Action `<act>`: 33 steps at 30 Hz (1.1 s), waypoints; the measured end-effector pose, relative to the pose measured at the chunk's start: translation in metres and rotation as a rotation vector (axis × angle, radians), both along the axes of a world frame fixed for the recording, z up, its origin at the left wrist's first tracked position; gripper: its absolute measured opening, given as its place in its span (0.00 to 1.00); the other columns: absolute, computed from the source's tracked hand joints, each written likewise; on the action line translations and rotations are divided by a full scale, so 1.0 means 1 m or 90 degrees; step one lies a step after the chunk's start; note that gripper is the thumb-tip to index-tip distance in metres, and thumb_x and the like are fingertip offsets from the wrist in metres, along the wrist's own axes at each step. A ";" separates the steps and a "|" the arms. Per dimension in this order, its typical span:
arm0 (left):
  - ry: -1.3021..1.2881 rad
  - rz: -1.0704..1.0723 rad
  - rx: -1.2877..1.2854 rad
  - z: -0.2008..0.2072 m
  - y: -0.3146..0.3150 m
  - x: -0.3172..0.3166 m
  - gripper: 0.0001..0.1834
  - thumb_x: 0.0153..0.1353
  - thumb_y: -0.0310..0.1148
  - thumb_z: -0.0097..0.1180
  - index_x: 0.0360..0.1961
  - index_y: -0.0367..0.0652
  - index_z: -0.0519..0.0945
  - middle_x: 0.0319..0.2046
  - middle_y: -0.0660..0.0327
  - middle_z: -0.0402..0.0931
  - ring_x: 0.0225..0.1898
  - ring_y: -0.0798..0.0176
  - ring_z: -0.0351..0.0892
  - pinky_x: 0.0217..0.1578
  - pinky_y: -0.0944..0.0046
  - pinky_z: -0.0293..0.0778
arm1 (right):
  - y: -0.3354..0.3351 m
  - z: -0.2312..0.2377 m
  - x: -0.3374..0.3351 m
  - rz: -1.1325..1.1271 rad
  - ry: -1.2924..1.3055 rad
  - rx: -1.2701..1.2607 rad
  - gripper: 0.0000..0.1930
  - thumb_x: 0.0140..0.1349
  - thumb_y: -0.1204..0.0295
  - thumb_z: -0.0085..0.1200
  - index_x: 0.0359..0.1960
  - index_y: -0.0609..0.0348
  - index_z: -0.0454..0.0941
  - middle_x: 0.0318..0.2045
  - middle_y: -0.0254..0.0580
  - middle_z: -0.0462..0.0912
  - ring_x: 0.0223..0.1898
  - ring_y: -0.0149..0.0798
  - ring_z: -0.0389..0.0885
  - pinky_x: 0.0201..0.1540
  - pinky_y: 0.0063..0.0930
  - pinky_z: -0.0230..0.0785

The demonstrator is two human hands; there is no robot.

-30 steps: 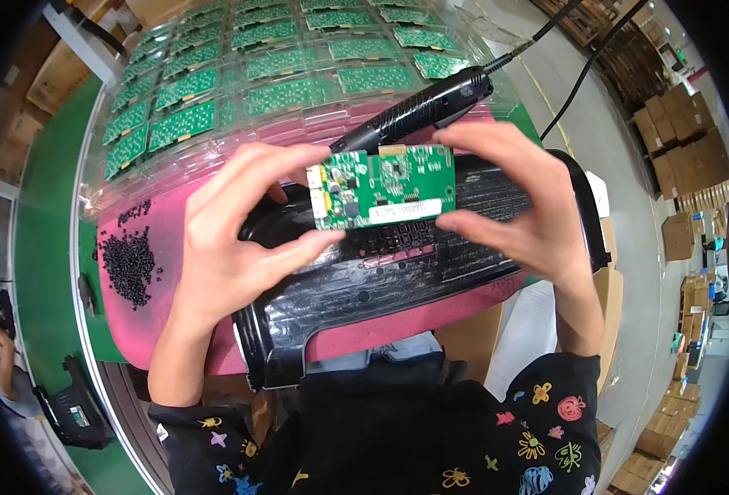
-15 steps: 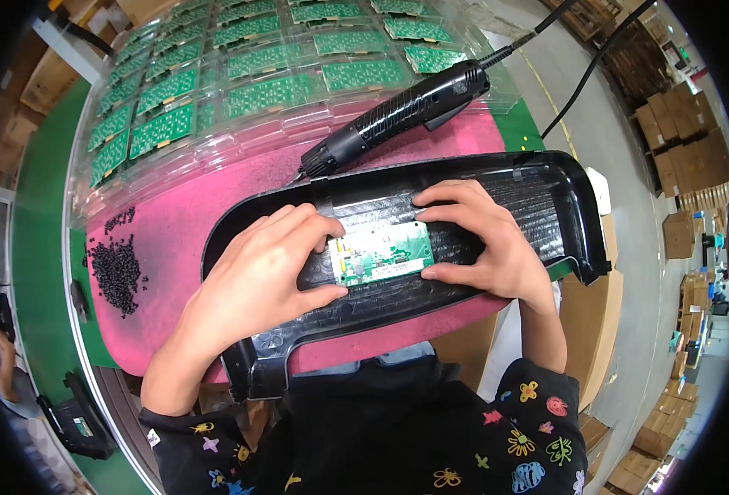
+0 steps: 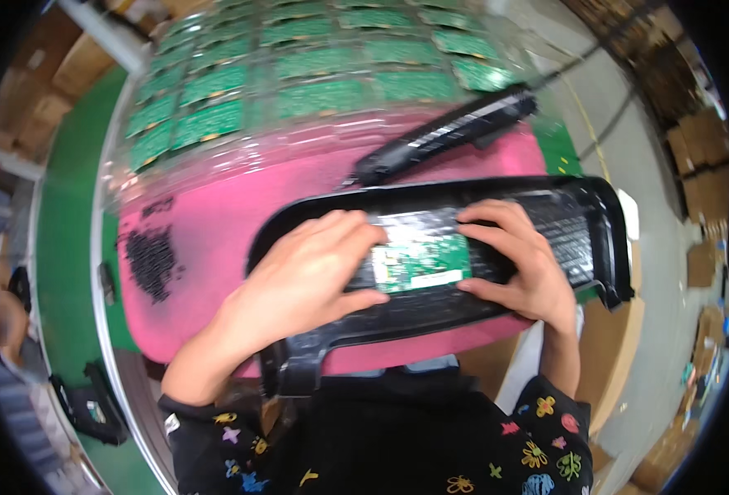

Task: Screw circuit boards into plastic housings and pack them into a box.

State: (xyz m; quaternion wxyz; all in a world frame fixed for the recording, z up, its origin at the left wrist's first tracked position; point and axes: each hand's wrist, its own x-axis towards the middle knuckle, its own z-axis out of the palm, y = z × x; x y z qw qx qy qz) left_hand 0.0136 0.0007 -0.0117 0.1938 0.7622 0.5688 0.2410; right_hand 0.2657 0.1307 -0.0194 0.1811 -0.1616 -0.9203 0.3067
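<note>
A green circuit board [image 3: 424,262] lies inside a long black plastic housing [image 3: 488,308], roughly at its middle. At the board's left end, my left hand [image 3: 311,268] grips the edge with thumb and fingers. My right hand [image 3: 525,266] does the same at the other end, fingertips on the far corner and thumb on the near one. Whether the board sits flat against the housing floor I cannot tell. Just beyond the housing's far rim lies a black electric screwdriver [image 3: 447,136], its tip pointing left.
Under the housing is a pink mat [image 3: 216,223] with a pile of small black screws [image 3: 152,260] at its left. Clear plastic trays [image 3: 257,136] of several green boards fill the far side. Another black housing [image 3: 92,408] lies at lower left, near a person [image 3: 6,322].
The whole scene has shifted right and slightly down in the picture, with some blur. Both hands keep their hold on the board, which stays at about the same place in the housing.
</note>
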 end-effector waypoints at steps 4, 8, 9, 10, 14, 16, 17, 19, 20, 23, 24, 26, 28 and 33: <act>-0.022 -0.012 0.065 0.001 -0.005 0.000 0.24 0.52 0.36 0.67 0.47 0.37 0.72 0.38 0.53 0.73 0.41 0.47 0.76 0.41 0.54 0.73 | -0.006 0.012 0.004 -0.045 -0.007 0.028 0.39 0.36 0.69 0.72 0.55 0.64 0.72 0.55 0.52 0.73 0.58 0.54 0.69 0.62 0.43 0.61; -0.036 0.089 0.089 0.045 -0.022 -0.017 0.14 0.57 0.32 0.61 0.40 0.34 0.75 0.33 0.50 0.75 0.35 0.45 0.78 0.36 0.52 0.74 | -0.010 0.012 0.018 -0.192 0.144 0.184 0.34 0.48 0.74 0.60 0.60 0.66 0.65 0.56 0.54 0.69 0.60 0.53 0.64 0.65 0.41 0.52; 0.012 0.157 0.105 0.047 -0.031 -0.029 0.13 0.56 0.29 0.60 0.40 0.35 0.75 0.33 0.49 0.76 0.35 0.44 0.78 0.36 0.51 0.74 | -0.008 0.010 0.019 -0.234 0.192 0.184 0.31 0.51 0.76 0.56 0.59 0.67 0.65 0.55 0.51 0.69 0.58 0.49 0.66 0.64 0.38 0.53; 0.055 0.215 0.119 0.046 -0.038 -0.041 0.12 0.54 0.26 0.60 0.39 0.35 0.76 0.33 0.49 0.76 0.35 0.44 0.78 0.37 0.51 0.74 | -0.003 0.007 0.027 -0.290 0.215 0.149 0.29 0.54 0.78 0.54 0.60 0.66 0.65 0.54 0.47 0.69 0.56 0.43 0.68 0.63 0.33 0.55; 0.304 0.421 0.065 0.032 -0.088 -0.097 0.20 0.47 0.13 0.53 0.44 0.36 0.77 0.40 0.50 0.75 0.42 0.45 0.77 0.42 0.51 0.74 | 0.012 0.051 0.011 -0.373 0.049 0.173 0.31 0.61 0.75 0.53 0.67 0.58 0.60 0.60 0.46 0.69 0.60 0.42 0.67 0.62 0.32 0.55; 0.397 0.452 0.022 0.016 -0.111 -0.115 0.24 0.44 0.10 0.51 0.45 0.37 0.77 0.42 0.51 0.74 0.45 0.45 0.76 0.43 0.52 0.74 | 0.036 0.049 -0.006 -0.307 -0.053 0.317 0.31 0.63 0.72 0.53 0.68 0.57 0.59 0.62 0.49 0.67 0.63 0.45 0.64 0.64 0.33 0.53; 0.322 0.461 0.022 0.011 -0.112 -0.118 0.27 0.42 0.09 0.51 0.47 0.39 0.77 0.42 0.51 0.74 0.45 0.43 0.76 0.44 0.53 0.74 | 0.050 0.048 -0.009 -0.283 -0.058 0.218 0.30 0.64 0.71 0.53 0.68 0.56 0.59 0.61 0.47 0.68 0.61 0.43 0.66 0.64 0.33 0.53; 0.300 0.467 0.017 0.009 -0.116 -0.124 0.28 0.42 0.09 0.50 0.47 0.39 0.77 0.43 0.51 0.74 0.44 0.43 0.76 0.43 0.53 0.75 | 0.067 0.052 -0.028 -0.196 -0.022 -0.107 0.27 0.67 0.67 0.52 0.66 0.54 0.61 0.52 0.42 0.73 0.52 0.34 0.71 0.58 0.27 0.61; 0.280 0.478 0.009 0.007 -0.115 -0.124 0.28 0.41 0.09 0.50 0.47 0.39 0.76 0.44 0.51 0.74 0.43 0.42 0.76 0.43 0.53 0.75 | 0.070 0.059 -0.037 -0.260 -0.072 -0.170 0.21 0.67 0.68 0.53 0.61 0.55 0.66 0.41 0.39 0.74 0.45 0.28 0.71 0.50 0.21 0.66; 0.203 0.489 0.014 0.007 -0.109 -0.127 0.21 0.43 0.09 0.52 0.41 0.35 0.77 0.39 0.47 0.76 0.41 0.41 0.77 0.41 0.52 0.74 | 0.067 0.041 -0.061 -0.275 0.219 -0.021 0.23 0.65 0.74 0.56 0.58 0.59 0.59 0.47 0.43 0.67 0.47 0.31 0.70 0.50 0.22 0.68; 0.189 0.485 0.009 0.006 -0.107 -0.129 0.19 0.44 0.10 0.53 0.39 0.34 0.77 0.37 0.46 0.76 0.41 0.41 0.77 0.40 0.51 0.74 | 0.063 0.033 -0.072 -0.295 0.383 0.044 0.26 0.64 0.76 0.57 0.58 0.60 0.55 0.50 0.45 0.64 0.49 0.32 0.69 0.52 0.24 0.69; 0.192 0.499 0.036 0.007 -0.109 -0.128 0.14 0.44 0.12 0.55 0.35 0.32 0.78 0.32 0.45 0.78 0.39 0.40 0.78 0.39 0.51 0.74 | 0.039 0.032 -0.107 -0.169 0.569 -0.146 0.33 0.61 0.80 0.59 0.60 0.61 0.48 0.55 0.48 0.60 0.54 0.36 0.69 0.54 0.27 0.69; 0.280 0.476 0.035 0.007 -0.105 -0.132 0.07 0.47 0.16 0.52 0.29 0.32 0.78 0.28 0.45 0.78 0.33 0.43 0.80 0.35 0.50 0.74 | 0.020 0.031 -0.121 -0.180 0.444 -0.198 0.25 0.65 0.73 0.56 0.57 0.60 0.55 0.45 0.45 0.75 0.45 0.32 0.75 0.51 0.28 0.69; 0.209 0.448 0.077 0.024 -0.076 -0.117 0.05 0.49 0.19 0.58 0.30 0.31 0.80 0.29 0.44 0.79 0.34 0.45 0.81 0.36 0.52 0.74 | 0.014 0.020 -0.134 -0.016 0.511 -0.644 0.16 0.71 0.67 0.47 0.56 0.55 0.62 0.40 0.40 0.75 0.45 0.37 0.75 0.51 0.37 0.70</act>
